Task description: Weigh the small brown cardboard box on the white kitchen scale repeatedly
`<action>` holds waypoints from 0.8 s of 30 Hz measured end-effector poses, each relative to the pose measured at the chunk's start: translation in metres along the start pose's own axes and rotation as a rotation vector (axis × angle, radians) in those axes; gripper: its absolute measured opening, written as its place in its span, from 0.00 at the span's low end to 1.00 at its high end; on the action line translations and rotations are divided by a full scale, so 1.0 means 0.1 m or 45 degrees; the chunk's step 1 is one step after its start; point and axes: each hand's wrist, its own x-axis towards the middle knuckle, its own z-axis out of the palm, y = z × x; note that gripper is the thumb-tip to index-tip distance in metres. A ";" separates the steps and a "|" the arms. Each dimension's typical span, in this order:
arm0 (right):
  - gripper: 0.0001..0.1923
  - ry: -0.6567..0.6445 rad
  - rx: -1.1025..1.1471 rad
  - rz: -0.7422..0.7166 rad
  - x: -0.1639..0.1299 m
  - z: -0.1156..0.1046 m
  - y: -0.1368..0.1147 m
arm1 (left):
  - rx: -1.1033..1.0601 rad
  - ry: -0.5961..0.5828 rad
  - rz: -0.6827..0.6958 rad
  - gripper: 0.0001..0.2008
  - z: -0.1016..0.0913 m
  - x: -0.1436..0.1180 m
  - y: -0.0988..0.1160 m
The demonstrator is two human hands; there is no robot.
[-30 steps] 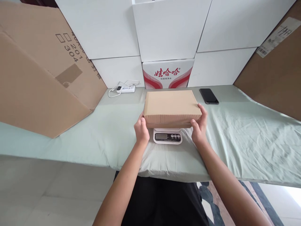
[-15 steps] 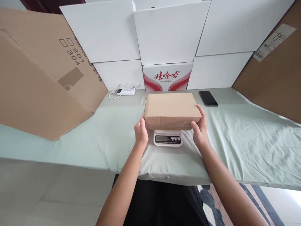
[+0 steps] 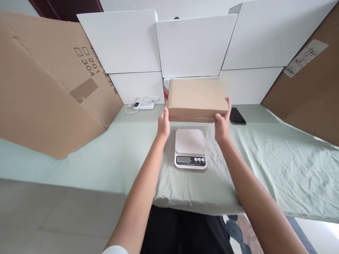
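Note:
A flat brown cardboard box (image 3: 198,95) is held up between my two hands, beyond the scale and in front of the white boxes. My left hand (image 3: 164,124) grips its near left corner, thumb up along the side. On the opposite side, my right hand (image 3: 222,121) clasps the near right corner, with the thumb on the front face and a finger reaching along the side. Nearer to me, a white digital kitchen scale (image 3: 190,146) lies on the cloth with its bare platform in full view. Its display shows no digits that I can read.
A black phone (image 3: 237,116) lies just right of the held box. To the left is a white power strip (image 3: 144,105) with a cable. White boxes (image 3: 196,47) form a back wall; large cardboard panels (image 3: 53,84) flank both sides. A pale green cloth (image 3: 132,148) covers the table.
Both hands have lifted the cardboard box off the scale and moved it away from me. The scale's platform has come into view, and the red-printed box behind is now mostly covered.

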 end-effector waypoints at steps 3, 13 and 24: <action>0.51 0.029 0.048 0.118 -0.03 0.17 0.38 | -0.001 0.080 -0.153 0.44 -0.01 0.01 -0.41; 0.46 0.072 0.004 0.283 -0.18 0.11 0.74 | 0.101 0.158 -0.436 0.43 -0.13 -0.02 -0.74; 0.47 0.303 0.023 0.456 -0.11 -0.44 1.14 | 0.063 0.275 -0.360 0.47 -0.54 0.17 -0.72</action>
